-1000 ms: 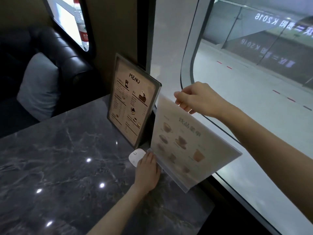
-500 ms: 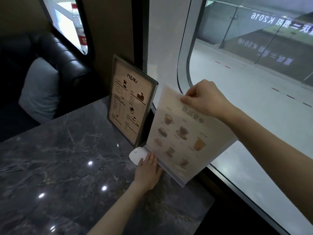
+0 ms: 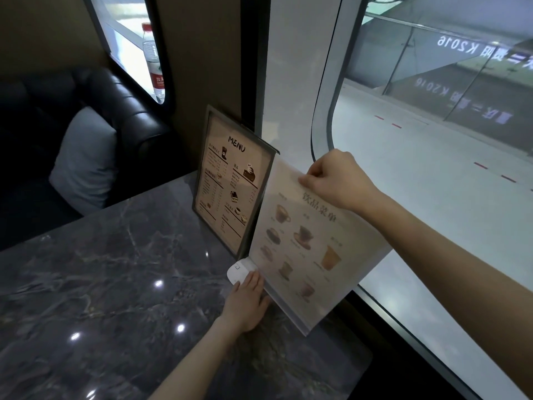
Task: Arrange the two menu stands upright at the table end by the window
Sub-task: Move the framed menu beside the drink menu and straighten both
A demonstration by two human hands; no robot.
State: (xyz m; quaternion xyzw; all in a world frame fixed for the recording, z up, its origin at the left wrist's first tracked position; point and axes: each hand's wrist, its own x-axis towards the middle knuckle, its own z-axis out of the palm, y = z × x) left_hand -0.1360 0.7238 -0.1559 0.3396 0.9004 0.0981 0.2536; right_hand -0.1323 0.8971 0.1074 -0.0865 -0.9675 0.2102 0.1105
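A dark-framed menu stand (image 3: pixel 230 180) marked MENU stands upright at the table end, against the wall by the window. Beside it on the right is a clear acrylic drinks menu stand (image 3: pixel 305 243), nearly upright and leaning toward the window. My right hand (image 3: pixel 337 180) pinches its top edge. My left hand (image 3: pixel 245 304) rests flat on the marble table (image 3: pixel 101 284) with its fingers at the stand's lower edge, partly over a small white device (image 3: pixel 238 271).
A large window (image 3: pixel 432 140) runs along the table's right side. A black leather sofa (image 3: pixel 121 116) with a grey cushion (image 3: pixel 83 160) sits beyond the table. A water bottle (image 3: pixel 153 62) stands on the far window ledge.
The clear drinks menu stand has been tilted up from a slanted position to nearly upright and moved closer to the framed menu. My left hand stays at its base.
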